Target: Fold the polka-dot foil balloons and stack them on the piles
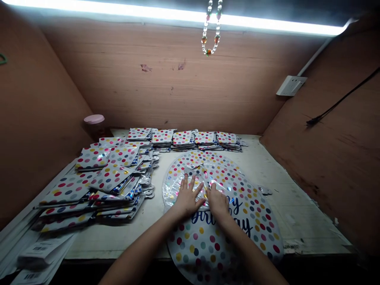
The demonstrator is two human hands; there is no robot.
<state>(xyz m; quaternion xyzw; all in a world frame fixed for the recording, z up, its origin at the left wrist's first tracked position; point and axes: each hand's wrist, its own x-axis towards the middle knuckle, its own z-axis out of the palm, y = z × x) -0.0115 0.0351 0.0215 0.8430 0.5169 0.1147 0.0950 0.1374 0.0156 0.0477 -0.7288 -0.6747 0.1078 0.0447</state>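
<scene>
A flat round foil balloon (204, 241) with coloured dots and dark blue lettering lies in front of me, its near edge hanging past the table front. On top of it is a partly folded piece of dotted foil (190, 180) with a shiny, wrinkled surface. My left hand (188, 200) lies flat on this foil with fingers spread. Just to its right, my right hand (218, 201) has its fingers curled in against the foil balloon by the folded edge. What sits under its fingertips is hidden. A silvery tab (265, 190) sticks out at the right.
Folded dotted balloons (115, 178) are piled at the left, and several neat stacks (182, 137) line the back. A pink-lidded cup (94, 119) stands in the left corner. Labelled packets (41, 249) lie front left. Wooden walls (166, 87) enclose the table; a bead string (208, 51) hangs above.
</scene>
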